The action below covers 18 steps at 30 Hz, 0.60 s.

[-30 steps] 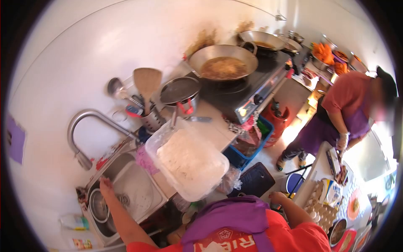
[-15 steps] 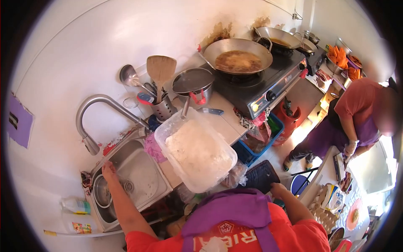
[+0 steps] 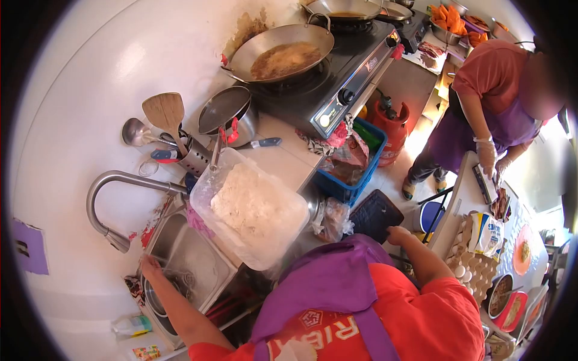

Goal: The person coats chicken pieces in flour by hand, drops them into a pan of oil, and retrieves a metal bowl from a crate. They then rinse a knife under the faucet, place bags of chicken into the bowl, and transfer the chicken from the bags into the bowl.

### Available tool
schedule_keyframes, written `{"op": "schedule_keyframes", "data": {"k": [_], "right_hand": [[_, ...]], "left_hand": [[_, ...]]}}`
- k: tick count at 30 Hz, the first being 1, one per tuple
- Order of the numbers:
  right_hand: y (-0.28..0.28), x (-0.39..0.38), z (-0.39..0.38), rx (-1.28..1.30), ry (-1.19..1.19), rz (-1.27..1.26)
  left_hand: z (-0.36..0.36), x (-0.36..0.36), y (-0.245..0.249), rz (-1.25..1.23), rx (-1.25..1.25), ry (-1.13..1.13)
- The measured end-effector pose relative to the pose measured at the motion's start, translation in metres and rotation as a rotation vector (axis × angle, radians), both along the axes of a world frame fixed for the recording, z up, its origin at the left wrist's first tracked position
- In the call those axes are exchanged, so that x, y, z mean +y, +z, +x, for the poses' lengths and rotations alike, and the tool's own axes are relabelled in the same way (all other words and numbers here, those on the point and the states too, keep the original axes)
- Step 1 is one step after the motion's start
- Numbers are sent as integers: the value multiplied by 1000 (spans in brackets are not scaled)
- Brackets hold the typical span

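My left hand is over the left side of the steel sink, above a round metal bowl; its fingers are too small to make out. On the right, my right hand is closed at the edge of a dark rectangular tray, held low beside my body. A clear plastic tub of white powder sits between the sink and the stove. The curved faucet rises behind the sink.
A wok with bubbling oil stands on the gas stove. Below are a blue crate and a red gas cylinder. A gloved co-worker stands at the right table, near egg trays.
The view has shifted, moving the stove and tub leftward in the frame. My right hand stays at the dark tray, and my left hand remains over the sink. The co-worker's hands have moved slightly.
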State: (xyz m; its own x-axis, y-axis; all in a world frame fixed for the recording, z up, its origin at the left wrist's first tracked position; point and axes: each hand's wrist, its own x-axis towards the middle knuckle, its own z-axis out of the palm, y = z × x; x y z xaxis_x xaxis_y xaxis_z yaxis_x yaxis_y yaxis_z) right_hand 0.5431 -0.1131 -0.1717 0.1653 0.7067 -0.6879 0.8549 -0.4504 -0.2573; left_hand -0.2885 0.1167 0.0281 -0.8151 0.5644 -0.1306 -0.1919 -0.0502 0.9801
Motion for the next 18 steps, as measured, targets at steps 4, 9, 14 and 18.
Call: {"op": "schedule_keyframes", "data": {"k": [4, 9, 14, 18], "right_hand": [[-12, -12, 8, 13, 2, -40], [-18, -16, 16, -2, -23, -51], [-12, -6, 17, -2, -27, -48], [1, 0, 10, -9, -25, -60]], "left_hand": [[29, 5, 25, 57, -30, 26], [16, 13, 22, 85, -26, 1], [32, 11, 26, 120, -71, 62], [9, 17, 4, 100, 31, -51]]}}
